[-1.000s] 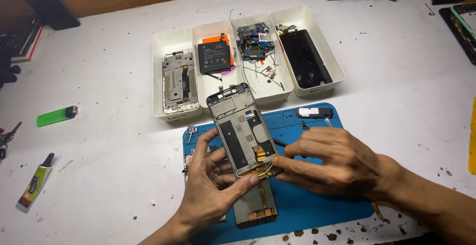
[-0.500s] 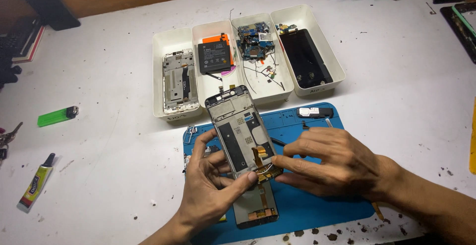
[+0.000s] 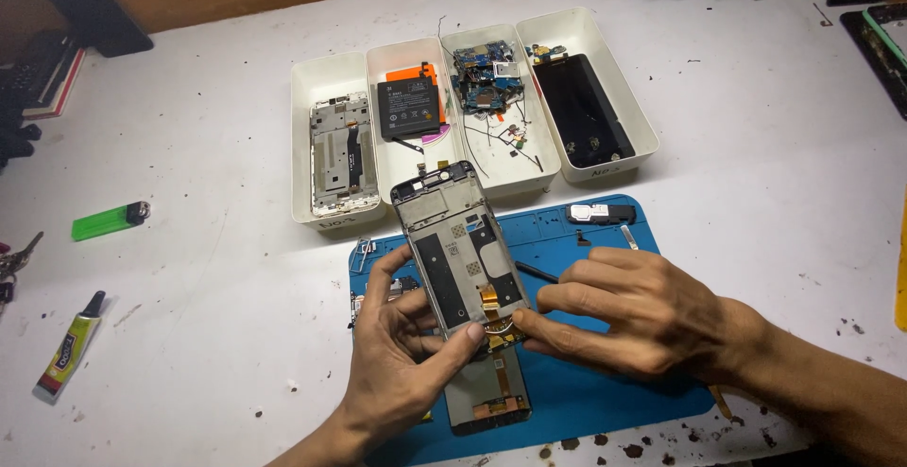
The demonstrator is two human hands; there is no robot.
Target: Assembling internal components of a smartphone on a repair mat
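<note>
My left hand (image 3: 402,358) grips an opened phone frame (image 3: 453,240) by its lower left side and holds it tilted above the blue work mat (image 3: 605,401). Fingertips of my right hand (image 3: 638,311) press on the orange flex cable area (image 3: 493,321) near the frame's lower right. A thin black tool (image 3: 534,271) shows just beyond my right index finger; whether that hand holds it, I cannot tell. Another phone part (image 3: 487,387) lies flat on the mat under my hands.
Four white trays stand behind the mat: one with a phone frame (image 3: 335,151), one with a battery (image 3: 406,108), one with small boards (image 3: 487,75), one with a black screen (image 3: 586,108). On the left lie a green lighter (image 3: 109,221) and a glue tube (image 3: 68,349).
The phone frame has tilted up slightly toward the trays. Both hands stay in nearly the same place.
</note>
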